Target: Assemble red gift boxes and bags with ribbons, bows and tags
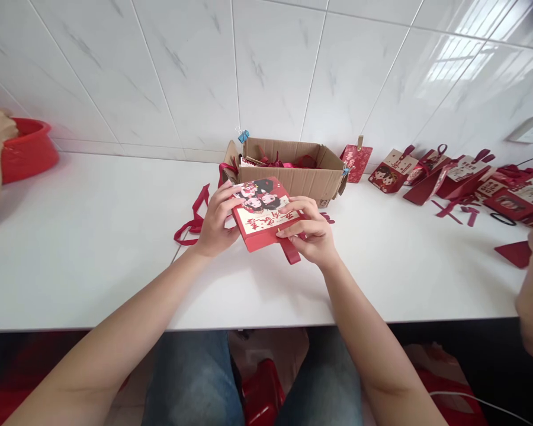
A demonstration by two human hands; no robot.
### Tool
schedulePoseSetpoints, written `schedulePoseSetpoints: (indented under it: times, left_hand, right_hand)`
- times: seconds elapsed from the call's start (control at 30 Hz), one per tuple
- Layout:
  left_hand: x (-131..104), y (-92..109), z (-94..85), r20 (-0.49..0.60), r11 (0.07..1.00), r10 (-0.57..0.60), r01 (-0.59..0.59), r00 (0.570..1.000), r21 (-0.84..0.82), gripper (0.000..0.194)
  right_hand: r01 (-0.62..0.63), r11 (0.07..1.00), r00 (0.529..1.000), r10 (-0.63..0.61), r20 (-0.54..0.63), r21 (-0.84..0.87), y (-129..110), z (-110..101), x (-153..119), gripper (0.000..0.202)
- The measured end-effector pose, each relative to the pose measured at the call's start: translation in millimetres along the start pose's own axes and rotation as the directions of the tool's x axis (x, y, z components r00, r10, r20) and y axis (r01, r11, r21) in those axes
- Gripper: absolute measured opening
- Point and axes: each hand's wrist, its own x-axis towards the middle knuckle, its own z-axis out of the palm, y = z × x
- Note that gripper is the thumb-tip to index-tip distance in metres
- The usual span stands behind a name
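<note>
A red gift box (266, 219) with two cartoon figures and lettering on its cream front is held above the table, tilted. My left hand (222, 218) grips its left side, thumb behind and fingers over the edge. Around the right side my right hand (310, 232) is closed, its fingertips on the front. A dark red ribbon (290, 251) hangs from the box's lower edge beside my right fingers. Another red ribbon (194, 226) lies loosely curled on the table, left of my left hand.
Behind my hands stands an open cardboard box (288, 178) with red ribbons inside and blue binder clips (243, 136). Several red gift boxes (393, 171) line the right wall side. A red basin (31, 151) is far left. Other people's hands show at both edges.
</note>
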Motion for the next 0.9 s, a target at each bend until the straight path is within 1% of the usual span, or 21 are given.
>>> schedulePoseSetpoints:
  times: [0.07, 0.17, 0.27, 0.33, 0.37, 0.43, 0.5, 0.57, 0.63, 0.7, 0.73, 0.77, 0.83, 0.9]
  left_hand:
    - [-0.4, 1.7, 0.3, 0.042, 0.998, -0.048, 0.049, 0.998, -0.030, 0.051]
    - [-2.8, 7.8, 2.3, 0.160, 0.981, -0.144, 0.162, 0.977, -0.107, 0.052]
    - [-6.3, 16.7, 5.9, 0.294, 0.942, -0.239, 0.294, 0.925, -0.160, 0.054]
    - [-7.0, 22.1, 7.4, 0.372, 0.912, -0.254, 0.350, 0.893, -0.216, 0.058]
    - [-6.2, 24.1, 7.5, 0.405, 0.890, -0.247, 0.371, 0.881, -0.265, 0.059]
    - [-1.1, 27.1, 5.8, 0.436, 0.822, -0.245, 0.424, 0.866, -0.380, 0.057]
    - [9.4, 29.9, 2.1, 0.443, 0.736, -0.291, 0.495, 0.848, -0.463, 0.055]
    - [24.7, 34.5, -2.9, 0.448, 0.659, -0.361, 0.563, 0.818, -0.498, 0.053]
    - [42.0, 42.3, -8.4, 0.465, 0.604, -0.405, 0.612, 0.788, -0.511, 0.049]
    - [57.8, 52.1, -14.0, 0.504, 0.562, -0.420, 0.652, 0.755, -0.509, 0.049]
    - [64.1, 57.0, -16.8, 0.543, 0.557, -0.412, 0.674, 0.732, -0.486, 0.049]
    - [68.7, 61.2, -19.4, 0.587, 0.573, -0.396, 0.690, 0.706, -0.443, 0.046]
    - [72.8, 66.2, -24.0, 0.666, 0.661, -0.339, 0.672, 0.665, -0.334, 0.037]
    - [69.8, 65.3, -26.7, 0.709, 0.767, -0.275, 0.593, 0.650, -0.246, 0.031]
  right_hand:
    - [-0.019, 1.000, 1.000, 0.019, -0.014, -0.020, 0.9, 1.6, -1.0, 0.013]
    - [-0.080, 0.997, 0.994, 0.081, -0.077, 0.021, 3.2, 4.5, -3.3, 0.005]
    - [-0.162, 0.984, 0.972, 0.171, -0.161, 0.073, 4.7, 5.6, -4.9, 0.002]
    - [-0.210, 0.975, 0.953, 0.220, -0.209, 0.066, 4.2, 5.0, -4.5, 0.003]
    - [-0.231, 0.972, 0.944, 0.237, -0.228, 0.054, 3.5, 4.5, -3.9, 0.004]
    - [-0.255, 0.966, 0.936, 0.255, -0.244, 0.029, 2.0, 3.9, -2.5, 0.005]
    - [-0.249, 0.968, 0.940, 0.244, -0.237, 0.009, 0.8, 4.5, -1.9, 0.005]
    - [-0.203, 0.979, 0.954, 0.194, -0.231, -0.016, 0.5, 6.4, -2.7, 0.005]
    - [-0.123, 0.991, 0.965, 0.106, -0.242, -0.057, 0.9, 9.0, -4.6, 0.008]
    - [-0.031, 0.992, 0.969, 0.000, -0.248, -0.122, 1.6, 11.6, -6.8, 0.013]
    - [0.016, 0.987, 0.969, -0.055, -0.243, -0.162, 2.1, 12.8, -7.7, 0.016]
    - [0.064, 0.977, 0.967, -0.111, -0.231, -0.202, 2.7, 14.1, -8.6, 0.017]
    - [0.161, 0.952, 0.958, -0.215, -0.192, -0.260, 4.5, 17.3, -10.2, 0.016]
    - [0.233, 0.937, 0.951, -0.275, -0.142, -0.261, 7.8, 21.6, -12.2, 0.014]
